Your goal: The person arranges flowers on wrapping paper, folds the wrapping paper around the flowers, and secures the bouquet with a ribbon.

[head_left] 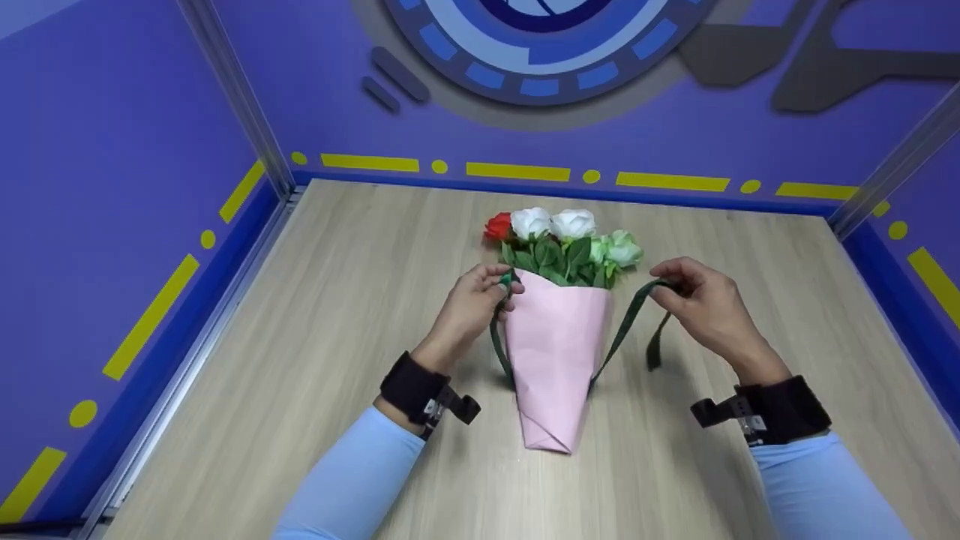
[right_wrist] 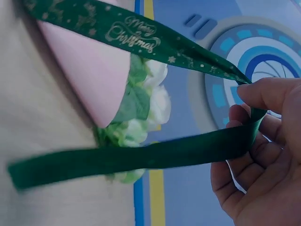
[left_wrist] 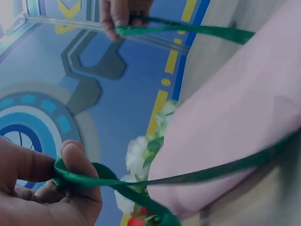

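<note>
A bouquet wrapped in pink paper [head_left: 559, 352] lies on the table, its folded narrow end toward me. Red, white [head_left: 531, 223] and pale green roses with leaves stick out at the far end. A dark green ribbon [head_left: 624, 324] passes behind the wrap and comes out on both sides. My left hand [head_left: 474, 300] pinches one end of it beside the wrap's upper left edge. To the right of the bouquet, my right hand [head_left: 701, 304] pinches the other end, and a loose tail hangs down. Gold "Merry Christmas" print shows on the ribbon [right_wrist: 136, 35] in the right wrist view.
The wooden table [head_left: 345, 300] is enclosed by blue-purple panels [head_left: 120, 187] with yellow marks at the left, back and right. Metal posts [head_left: 240, 97] stand at the back corners. Black bands with small cameras [head_left: 465, 407] circle both wrists.
</note>
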The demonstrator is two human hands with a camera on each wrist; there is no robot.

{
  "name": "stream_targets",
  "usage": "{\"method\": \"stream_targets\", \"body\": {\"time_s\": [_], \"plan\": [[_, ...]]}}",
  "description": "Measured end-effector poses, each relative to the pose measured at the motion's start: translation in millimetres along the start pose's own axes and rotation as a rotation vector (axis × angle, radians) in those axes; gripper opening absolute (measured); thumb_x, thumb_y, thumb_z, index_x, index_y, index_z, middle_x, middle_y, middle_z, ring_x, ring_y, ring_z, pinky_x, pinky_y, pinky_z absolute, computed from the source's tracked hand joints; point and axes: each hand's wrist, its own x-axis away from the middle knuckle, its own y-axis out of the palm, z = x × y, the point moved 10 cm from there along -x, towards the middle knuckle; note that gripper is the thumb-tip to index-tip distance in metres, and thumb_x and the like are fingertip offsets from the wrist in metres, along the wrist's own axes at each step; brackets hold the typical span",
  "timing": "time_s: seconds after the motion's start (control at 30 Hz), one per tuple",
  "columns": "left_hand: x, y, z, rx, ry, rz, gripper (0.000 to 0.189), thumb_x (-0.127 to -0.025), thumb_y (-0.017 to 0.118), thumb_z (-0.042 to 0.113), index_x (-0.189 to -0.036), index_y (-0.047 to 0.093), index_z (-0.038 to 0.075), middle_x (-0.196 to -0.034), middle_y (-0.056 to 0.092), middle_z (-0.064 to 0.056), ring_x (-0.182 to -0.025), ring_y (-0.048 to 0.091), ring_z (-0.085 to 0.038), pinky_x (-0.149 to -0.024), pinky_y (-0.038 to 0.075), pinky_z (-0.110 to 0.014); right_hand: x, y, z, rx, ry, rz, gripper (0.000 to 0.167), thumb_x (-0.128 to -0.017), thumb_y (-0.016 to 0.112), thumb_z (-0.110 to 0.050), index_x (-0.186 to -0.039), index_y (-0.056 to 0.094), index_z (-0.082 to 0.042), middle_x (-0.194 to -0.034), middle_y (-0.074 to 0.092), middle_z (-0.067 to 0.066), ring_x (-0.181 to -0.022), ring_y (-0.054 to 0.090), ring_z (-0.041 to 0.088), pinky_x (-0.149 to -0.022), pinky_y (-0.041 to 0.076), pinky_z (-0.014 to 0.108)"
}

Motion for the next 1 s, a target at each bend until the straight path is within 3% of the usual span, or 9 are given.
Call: {"method": "stream_targets", "body": {"time_s": [0.27, 0.5, 0.8, 1.0], "plan": [[-5.7, 31.9, 5.2, -0.084, 0.016, -0.104, 0.032, -0.108, 0.047, 0.003, -0.137, 0.059, 0.001, -0.109, 0.072, -0.012, -0.077, 0.059, -0.013, -0.068, 0.05, -0.022, -14.8, 4.2, -35.2, -0.04, -0.063, 0.014, 0.02, -0.099, 0.066, -0.01, -0.118, 0.073, -0.01, -0.097, 0.069, 0.005, -0.081, 0.059, 0.013, -0.068, 0.044, 0.02], [-5.9, 65.6, 7.4, -0.194, 0.02, -0.19, 0.031, -0.107, 0.051, 0.004, -0.136, 0.063, 0.004, -0.118, 0.072, -0.016, -0.084, 0.062, -0.015, -0.067, 0.05, -0.022, -23.6, 3.9, -65.0, -0.105, -0.136, 0.058, 0.03, -0.093, 0.06, 0.002, -0.119, 0.073, -0.007, -0.111, 0.071, 0.009, -0.092, 0.056, 0.012, -0.081, 0.042, 0.024], [-4.3, 108.0, 2.3, -0.366, 0.078, -0.349, 0.038, -0.097, 0.074, 0.025, -0.132, 0.068, 0.012, -0.111, 0.068, 0.002, -0.086, 0.061, -0.01, -0.068, 0.052, -0.024, -30.8, 14.1, -92.2, -0.118, -0.262, 0.058, 0.032, -0.09, 0.059, 0.008, -0.116, 0.073, -0.005, -0.108, 0.072, 0.008, -0.091, 0.06, 0.017, -0.079, 0.043, 0.02], [-4.7, 116.7, -5.6, -0.418, 0.111, -0.369, 0.015, -0.098, 0.071, 0.022, -0.107, 0.075, 0.01, -0.085, 0.066, 0.007, -0.073, 0.058, -0.006, -0.061, 0.045, -0.021, -33.3, 13.9, -97.0, -0.091, -0.312, 0.116, 0.031, -0.089, 0.062, 0.008, -0.117, 0.072, -0.002, -0.104, 0.07, 0.013, -0.092, 0.06, 0.024, -0.081, 0.045, 0.027]]}}
